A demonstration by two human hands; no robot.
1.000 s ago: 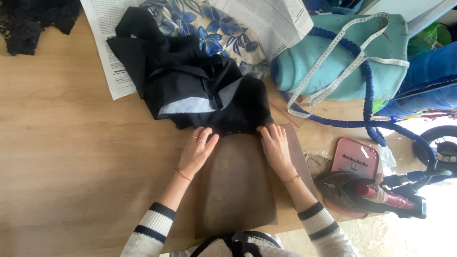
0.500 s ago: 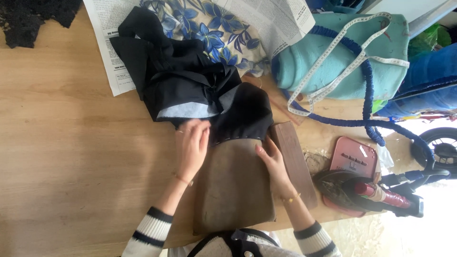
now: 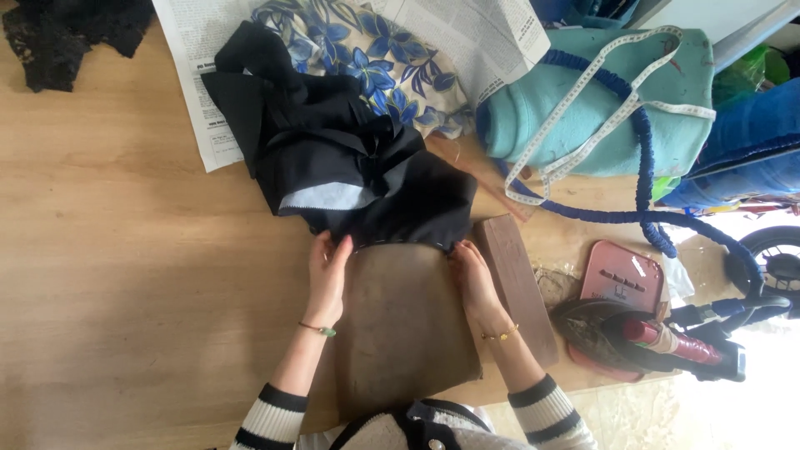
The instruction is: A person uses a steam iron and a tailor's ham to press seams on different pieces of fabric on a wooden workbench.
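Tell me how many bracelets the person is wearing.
2: one thin bracelet with a green bead on the left wrist, one gold chain bracelet on the right wrist. The striped sleeves could hide more.

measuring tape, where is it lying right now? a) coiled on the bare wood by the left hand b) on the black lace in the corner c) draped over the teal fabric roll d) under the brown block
c, the white measuring tape loops across the teal fabric roll at the upper right, well away from the left hand, the brown block and the black lace.
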